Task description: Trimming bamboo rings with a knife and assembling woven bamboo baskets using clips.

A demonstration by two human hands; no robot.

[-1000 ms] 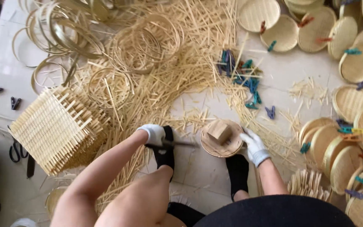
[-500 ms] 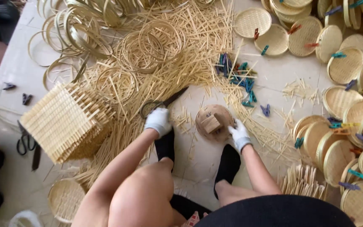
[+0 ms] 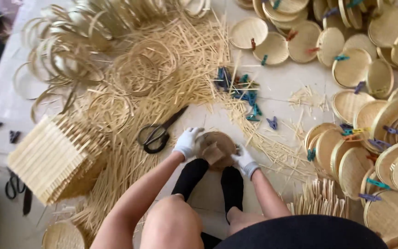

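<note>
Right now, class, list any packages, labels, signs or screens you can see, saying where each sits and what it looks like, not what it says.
None in view: only woven bamboo trays, hoops, loose strips, coloured clips, black scissors and two gloved hands on a small round tray.

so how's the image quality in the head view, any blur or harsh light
Head view: even, soft daylight with faint shadows and no glare; the left hand, right hand and round woven disc between them look slightly smeared, while the black scissors lying on the floor stay fairly sharp.
</note>
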